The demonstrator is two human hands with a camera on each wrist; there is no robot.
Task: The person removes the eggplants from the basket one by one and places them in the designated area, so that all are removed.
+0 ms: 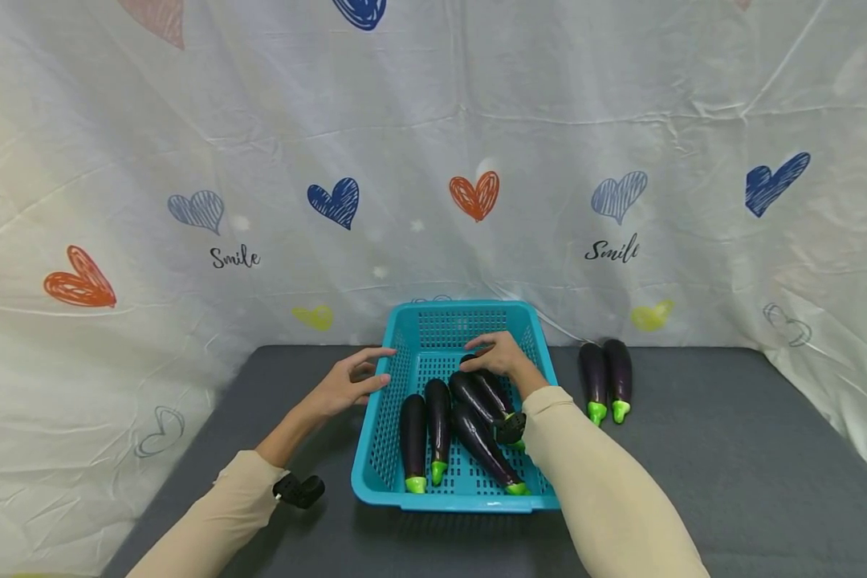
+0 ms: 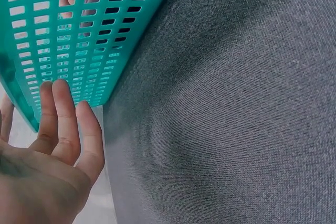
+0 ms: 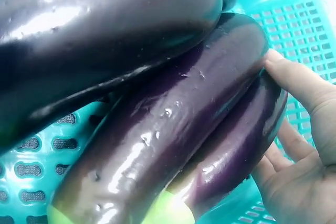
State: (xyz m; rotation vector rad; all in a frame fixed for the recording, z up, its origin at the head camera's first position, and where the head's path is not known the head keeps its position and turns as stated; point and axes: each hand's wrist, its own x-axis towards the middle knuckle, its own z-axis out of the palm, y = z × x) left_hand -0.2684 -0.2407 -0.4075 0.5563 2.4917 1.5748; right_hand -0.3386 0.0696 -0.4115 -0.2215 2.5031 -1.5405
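A blue plastic basket [image 1: 477,504] with slotted walls holds several dark purple eggplants [image 1: 413,437] with bright green stem ends. My right hand [image 1: 502,356] reaches inside it, at the far ends of the eggplants on the right side. In the right wrist view, the thumb [image 3: 296,77] meets the tip of the outer eggplant [image 3: 231,150], and the fingers curl along that eggplant's other side. At the basket's left wall is my left hand [image 1: 347,384], its thumb and index finger reaching the rim. Its other fingers [image 2: 64,119] stand loosely extended beside the slotted wall [image 2: 79,30].
Two more eggplants [image 1: 607,377] lie side by side on the grey cloth-covered table [image 1: 730,482], right of the basket. Behind the table hangs a white curtain [image 1: 405,144] printed with hearts. Dark wrist cameras [image 1: 299,490] are strapped to both forearms.
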